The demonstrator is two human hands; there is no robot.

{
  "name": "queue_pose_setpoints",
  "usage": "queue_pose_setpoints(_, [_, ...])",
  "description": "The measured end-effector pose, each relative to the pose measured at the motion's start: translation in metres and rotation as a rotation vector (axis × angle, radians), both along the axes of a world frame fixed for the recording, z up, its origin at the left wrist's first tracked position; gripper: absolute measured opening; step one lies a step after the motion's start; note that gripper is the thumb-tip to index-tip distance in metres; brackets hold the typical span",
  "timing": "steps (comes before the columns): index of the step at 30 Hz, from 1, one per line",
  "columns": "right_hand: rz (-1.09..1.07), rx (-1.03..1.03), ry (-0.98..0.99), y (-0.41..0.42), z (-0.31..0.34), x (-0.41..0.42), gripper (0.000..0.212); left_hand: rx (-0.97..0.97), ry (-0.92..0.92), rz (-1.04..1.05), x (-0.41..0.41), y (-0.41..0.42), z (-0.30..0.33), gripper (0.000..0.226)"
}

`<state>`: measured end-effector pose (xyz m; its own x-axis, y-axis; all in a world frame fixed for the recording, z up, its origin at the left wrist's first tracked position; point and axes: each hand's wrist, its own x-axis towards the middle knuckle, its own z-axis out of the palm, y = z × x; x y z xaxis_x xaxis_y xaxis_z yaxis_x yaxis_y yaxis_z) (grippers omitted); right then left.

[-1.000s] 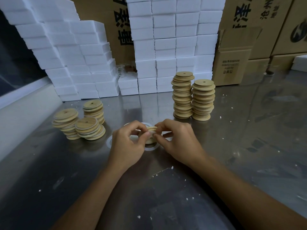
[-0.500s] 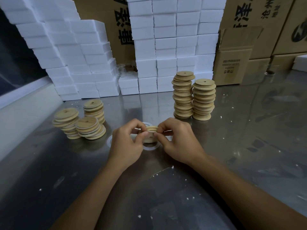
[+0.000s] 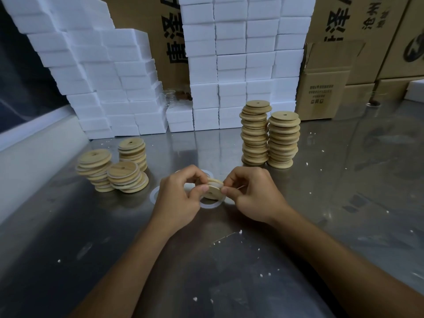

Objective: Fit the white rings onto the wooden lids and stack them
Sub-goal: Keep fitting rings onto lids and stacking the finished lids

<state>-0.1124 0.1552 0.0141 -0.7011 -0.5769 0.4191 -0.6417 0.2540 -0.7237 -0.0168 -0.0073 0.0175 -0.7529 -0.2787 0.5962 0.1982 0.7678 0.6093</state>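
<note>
- Grip: left hand (image 3: 177,198) and right hand (image 3: 254,197) both pinch one round pale wooden lid (image 3: 213,191), held tilted on edge just above the steel tabletop (image 3: 229,260); fingers curled round its rim from either side. A thin white ring (image 3: 216,183) shows along the lid's upper edge w/ the right fingertips on it; whether it is fully seated cannot be told.
- Under the hands: loose flat white rings on the tabletop (image 3: 210,204), partly hidden by the hands; count unclear.
- Done (judged): three short stacks of lids w/ white edging (image 3: 125,177), left of the hands, approx. the finished pile.
- Left (judged): two tall stacks of bare wooden lids (image 3: 269,136), beyond the right hand; these are the larger share, so the task looks less than half through.
- Edges/room: open tabletop near the person and to the right; white foam blocks (image 3: 231,65) and brown cardboard boxes (image 3: 325,88) wall off the far edge; a pale ledge (image 3: 34,152) bounds the left. The tall stacks stand touching each other, lids unevenly set, so reach w/ care.
</note>
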Motion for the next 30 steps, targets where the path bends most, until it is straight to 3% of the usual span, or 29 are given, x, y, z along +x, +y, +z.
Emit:
queue_pose_setpoints(7, [0.033,-0.084,-0.012,-0.001,-0.002,0.001,0.008,0.114,-0.038,0.013,0.0,-0.003,-0.002,0.021])
queue_pose_setpoints(15, [0.062,-0.047,-0.021,0.0,-0.011,-0.001,0.015,0.269,-0.049,0.028,0.0,-0.006,-0.003,0.026])
queue_pose_setpoints(24, [0.067,-0.071,-0.051,-0.001,-0.013,-0.001,0.017,0.222,-0.048,-0.003,0.0,-0.003,-0.001,0.022])
queue_pose_setpoints(30, [0.086,-0.107,0.022,-0.002,-0.013,0.001,0.007,0.131,-0.033,-0.04,0.001,0.005,0.002,0.014])
